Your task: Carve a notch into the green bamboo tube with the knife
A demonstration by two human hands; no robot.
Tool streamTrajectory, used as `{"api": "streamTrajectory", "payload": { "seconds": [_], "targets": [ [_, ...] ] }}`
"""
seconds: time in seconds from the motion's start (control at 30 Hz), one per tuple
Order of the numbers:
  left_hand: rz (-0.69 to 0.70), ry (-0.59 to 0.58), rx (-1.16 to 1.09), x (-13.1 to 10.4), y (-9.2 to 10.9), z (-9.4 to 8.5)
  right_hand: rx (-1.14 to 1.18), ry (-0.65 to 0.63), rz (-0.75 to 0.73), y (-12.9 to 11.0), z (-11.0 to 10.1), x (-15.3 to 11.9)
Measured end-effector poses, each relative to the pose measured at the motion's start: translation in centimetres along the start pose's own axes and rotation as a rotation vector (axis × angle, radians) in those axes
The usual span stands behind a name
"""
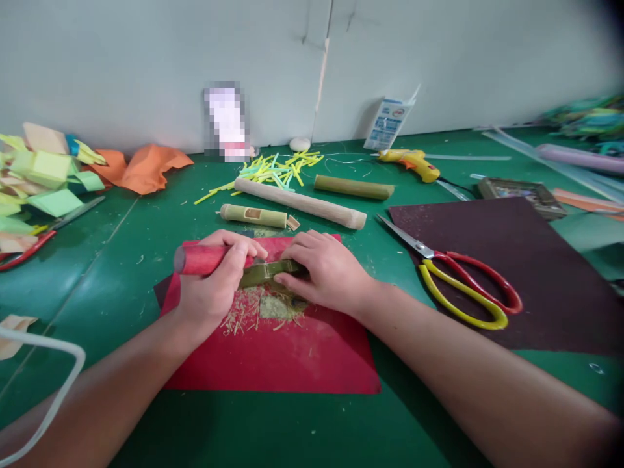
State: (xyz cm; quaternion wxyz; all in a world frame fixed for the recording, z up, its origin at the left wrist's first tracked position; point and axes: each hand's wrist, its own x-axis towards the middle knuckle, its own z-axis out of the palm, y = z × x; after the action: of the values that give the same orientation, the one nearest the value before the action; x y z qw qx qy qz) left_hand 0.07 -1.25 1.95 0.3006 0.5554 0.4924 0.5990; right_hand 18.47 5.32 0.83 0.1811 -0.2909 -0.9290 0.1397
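Observation:
My left hand (214, 292) is closed around a thick red-handled tool (201, 259) with a dark rounded end. The tool's working tip is hidden behind my fingers. My right hand (331, 268) grips a green bamboo piece (253, 275) from the right, its fingers over the top and the thumb along the near side. Both hands meet at this bamboo, above a red sheet (277, 367). Fine shavings (238, 312) are scattered on the sheet beside a small greenish square (277, 308). Just beyond lies a bamboo tube (268, 217) with a rectangular opening cut in it.
Scissors (458, 279) lie open-bladed on a dark sheet (526, 260) at right. Behind the hands are a pale stick (302, 203), another bamboo tube (353, 187), yellow-green strips (273, 170) and a yellow glue gun (412, 164). Folded papers (43, 172) heap up at left.

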Motion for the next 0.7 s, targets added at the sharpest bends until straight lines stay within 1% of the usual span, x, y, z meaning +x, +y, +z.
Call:
{"api": "streamTrajectory", "payload": {
  "seconds": [0.1,0.3,0.4,0.5,0.6,0.7],
  "targets": [
    [-0.005,-0.014,-0.024,0.0,0.1,-0.1,0.02,0.009,-0.011,-0.1,0.0,0.0],
    [0.004,-0.095,0.041,-0.2,0.2,-0.4,0.012,0.014,-0.032,0.1,0.1,0.0],
    [0.073,-0.149,0.027,-0.4,-0.1,-0.6,0.016,0.017,-0.036,0.1,0.2,0.0],
    [0.152,-0.178,0.109,-0.4,-0.3,-0.8,0.028,0.035,-0.046,0.2,0.4,0.0],
    [0.196,-0.232,0.19,-0.4,-0.3,-1.2,0.035,0.052,-0.037,0.2,0.6,0.0],
    [0.234,-0.255,0.187,-0.3,-0.3,-1.4,0.047,0.055,-0.016,0.2,0.6,0.1]
  ]
}}
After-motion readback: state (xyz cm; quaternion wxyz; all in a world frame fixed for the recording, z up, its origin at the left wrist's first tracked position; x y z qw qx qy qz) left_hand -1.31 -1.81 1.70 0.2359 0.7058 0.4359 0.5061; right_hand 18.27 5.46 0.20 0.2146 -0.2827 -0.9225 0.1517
